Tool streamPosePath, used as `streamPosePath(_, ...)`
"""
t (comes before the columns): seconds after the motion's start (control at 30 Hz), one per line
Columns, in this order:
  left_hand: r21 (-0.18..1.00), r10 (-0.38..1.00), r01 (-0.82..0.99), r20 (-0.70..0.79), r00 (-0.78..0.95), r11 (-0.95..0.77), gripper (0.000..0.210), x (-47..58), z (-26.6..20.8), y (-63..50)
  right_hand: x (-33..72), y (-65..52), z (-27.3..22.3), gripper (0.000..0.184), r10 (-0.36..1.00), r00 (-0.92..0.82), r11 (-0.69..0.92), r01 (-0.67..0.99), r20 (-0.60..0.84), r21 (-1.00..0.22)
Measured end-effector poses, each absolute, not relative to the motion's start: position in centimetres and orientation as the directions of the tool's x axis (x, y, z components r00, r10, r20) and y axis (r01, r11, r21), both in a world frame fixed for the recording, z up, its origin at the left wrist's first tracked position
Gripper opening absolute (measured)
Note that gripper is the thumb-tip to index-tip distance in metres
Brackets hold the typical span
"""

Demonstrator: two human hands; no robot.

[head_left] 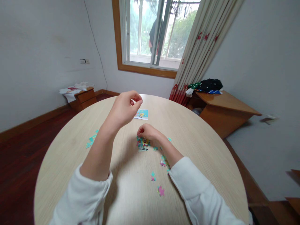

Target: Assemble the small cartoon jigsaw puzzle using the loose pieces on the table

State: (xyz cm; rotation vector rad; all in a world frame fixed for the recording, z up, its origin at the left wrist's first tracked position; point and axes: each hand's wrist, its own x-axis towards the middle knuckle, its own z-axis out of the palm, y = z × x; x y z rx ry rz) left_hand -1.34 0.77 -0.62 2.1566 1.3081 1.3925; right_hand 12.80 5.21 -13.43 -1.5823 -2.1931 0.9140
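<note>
My left hand (127, 107) is raised above the table with its fingers curled and thumb and forefinger pinched together; nothing shows between them. My right hand (147, 131) is lower, with its fingertips pinched on a jigsaw piece (138, 137) at the upper left of a partly joined jigsaw puzzle (143, 145). Yellow and teal cartoon figures show on that puzzle, and the hand hides some of its top edge. Just to its right lies a loose jigsaw piece (155, 149). Behind my left hand is a small printed picture card (142, 115), partly covered.
More jigsaw pieces (163, 161) lie by my right forearm, with a pink piece (161, 191) nearer me. A teal group of pieces (91, 140) is left of my left forearm. The round table (131, 193) stands before a window, with a wooden cabinet (217, 109) at right.
</note>
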Motion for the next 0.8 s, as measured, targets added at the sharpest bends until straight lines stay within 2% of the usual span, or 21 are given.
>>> streamPosePath(0.43, 0.621, 0.812, 0.576, 0.566, 0.142, -0.532, 0.013, -1.21, -0.44, 0.46, 12.41, 4.95, -13.36, 0.014, 0.928, -0.356, 0.236, 0.783, -0.105, -0.575)
streamPosePath(0.8, 0.613, 0.811, 0.584, 0.567, 0.143, -0.532, 0.014, -1.23, -0.55, 0.54, 12.16, 4.60, -13.41, 0.012, 0.935, -0.336, 0.210, 0.778, -0.109, -0.591)
